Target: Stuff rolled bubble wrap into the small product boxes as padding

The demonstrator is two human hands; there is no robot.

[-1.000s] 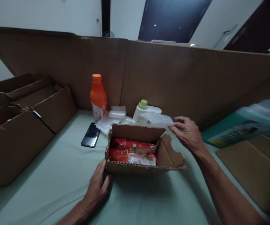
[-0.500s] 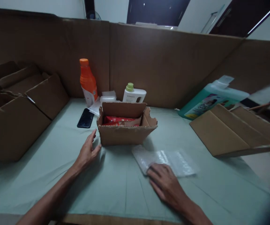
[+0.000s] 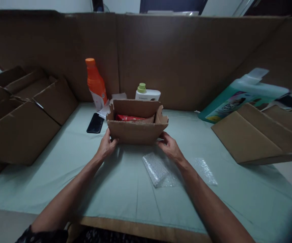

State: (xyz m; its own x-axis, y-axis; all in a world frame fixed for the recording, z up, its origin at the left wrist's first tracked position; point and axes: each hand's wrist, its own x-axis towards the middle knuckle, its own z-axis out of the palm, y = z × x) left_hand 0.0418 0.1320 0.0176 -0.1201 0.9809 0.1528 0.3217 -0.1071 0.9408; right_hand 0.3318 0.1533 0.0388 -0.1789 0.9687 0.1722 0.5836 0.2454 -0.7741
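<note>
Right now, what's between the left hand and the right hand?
The head view shows an open cardboard box between the left hand and the right hand, with something red inside.

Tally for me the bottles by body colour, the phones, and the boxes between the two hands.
Orange bottle: 1
White bottle: 1
Blue-green bottle: 1
Black phone: 1
Cardboard box between the left hand and right hand: 1
Total: 5
</note>
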